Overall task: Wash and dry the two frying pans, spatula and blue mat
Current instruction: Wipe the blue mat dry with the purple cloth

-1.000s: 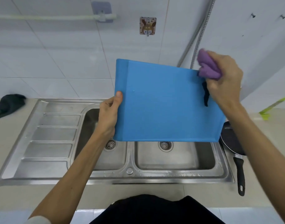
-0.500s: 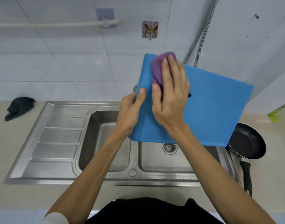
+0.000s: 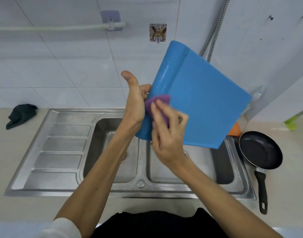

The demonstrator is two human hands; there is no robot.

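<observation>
Blue mat (image 3: 198,103) held up in the air over the right basin of the double sink (image 3: 61,146), tilted, its rolled left edge running from far-upper to near-lower, wet sheen along that roll. Left hand (image 3: 136,103) grips the mat at the lower part of the rolled edge: fingers curled round the edge, thumb sticking up free of it. Right hand (image 3: 167,134) lies on the mat's near-left corner, fingers bent over a purple cloth (image 3: 157,102) and pressing it against the mat just beside the left hand. One frying pan (image 3: 260,150) sits on the counter just right of the sink, black inside, handle pointing near. An orange object (image 3: 234,130) peeks out behind the mat's right corner; what it is cannot be told. Dark cloth (image 3: 21,115) bunched on the counter far left, well apart from the sink. Metal hose (image 3: 214,31) hangs down the tiled wall behind the mat.
</observation>
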